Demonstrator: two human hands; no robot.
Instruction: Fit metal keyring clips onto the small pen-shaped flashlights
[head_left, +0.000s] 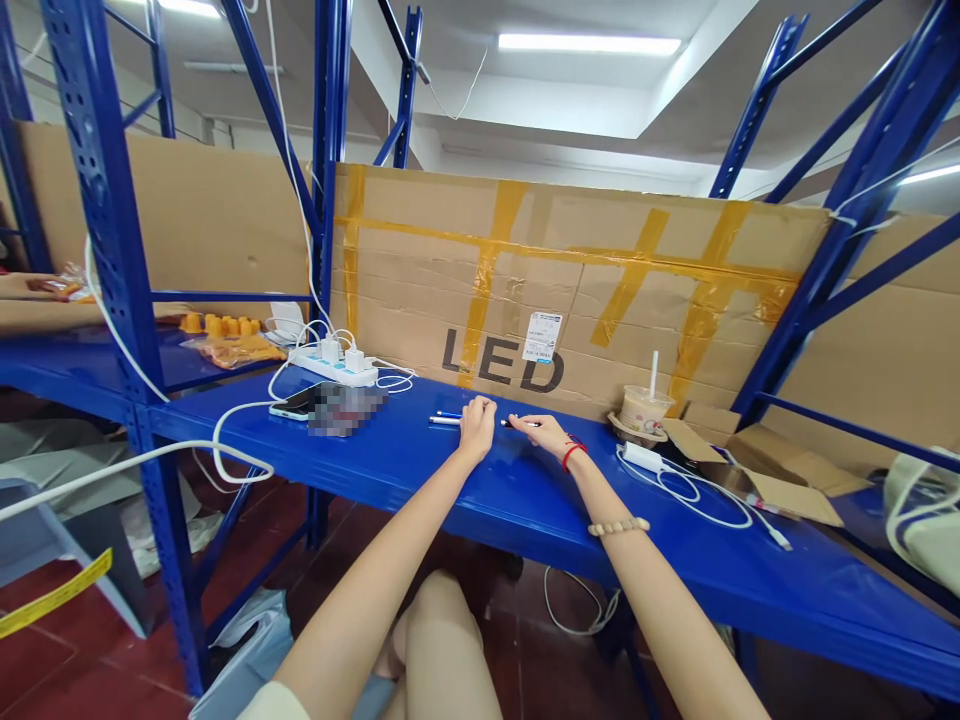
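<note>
Both my arms reach forward onto a blue metal shelf (pixel 420 455). My left hand (pixel 478 417) is curled shut beside two pens (pixel 448 417), one white and one blue, lying just to its left; whether it grips anything I cannot make out. My right hand (pixel 541 430) rests on the shelf with fingers pinched on a thin white pen (pixel 523 424) that runs between the two hands. A red string and a bead bracelet circle my right wrist.
A cardboard sheet marked LED (pixel 525 300) backs the shelf. To the left lie a phone (pixel 300 403) and a white power strip (pixel 334 365) with chargers and cables. On the right stand a drink cup with straw (pixel 645 408), a white charger with cable (pixel 675 480) and an open carton (pixel 757 460).
</note>
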